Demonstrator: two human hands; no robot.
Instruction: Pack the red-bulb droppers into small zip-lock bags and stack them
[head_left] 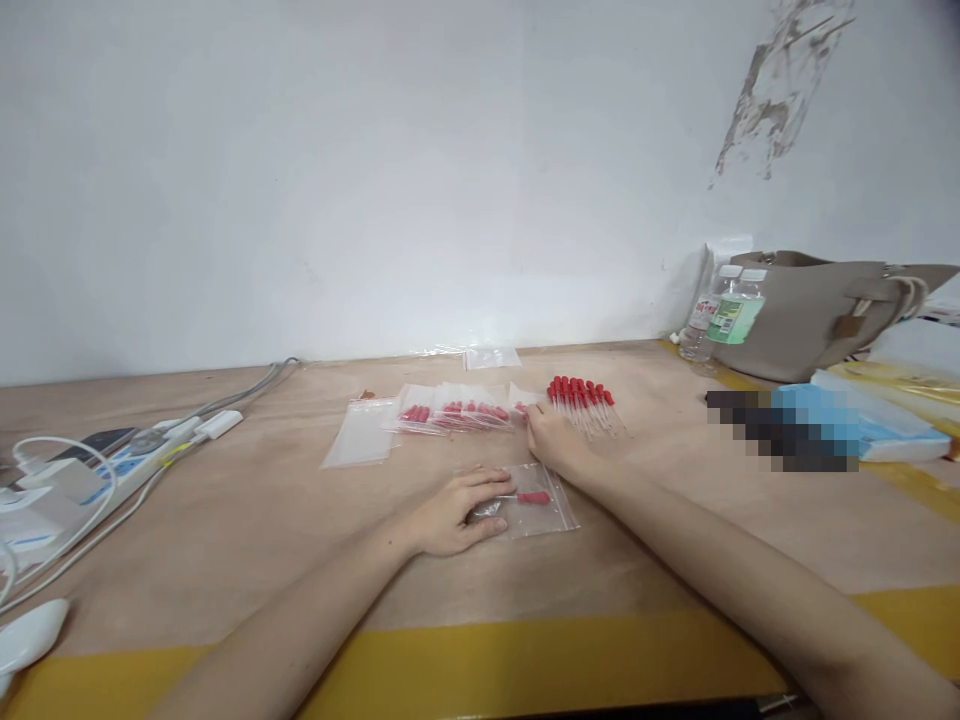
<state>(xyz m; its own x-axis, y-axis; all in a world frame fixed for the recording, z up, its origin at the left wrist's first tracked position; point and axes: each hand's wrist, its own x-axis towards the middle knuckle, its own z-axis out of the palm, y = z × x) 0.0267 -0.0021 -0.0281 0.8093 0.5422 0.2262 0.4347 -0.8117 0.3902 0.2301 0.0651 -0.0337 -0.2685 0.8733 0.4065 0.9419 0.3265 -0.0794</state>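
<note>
My left hand (461, 508) lies with fingers stretched and thumb apart over the left part of a clear zip bag (551, 515). A dropper with a red bulb (534, 497) is in or on that bag, its thin stem running under my fingers. My right hand (555, 440) reaches farther back, fingers curled together at a small zip bag (519, 393) with red bulbs showing in it. To its left, filled zip bags (454, 408) overlap in a row. Just right of it lies a group of red-bulbed droppers (581, 395) with clear stems toward me.
Flat zip bags (358, 435) lie at the left of the row, and another bag (493, 357) by the wall. A power strip (139, 455) with cables is at left. Bottles (724, 310), a grey handbag (810, 310) and a blue package (892, 430) stand or lie at right.
</note>
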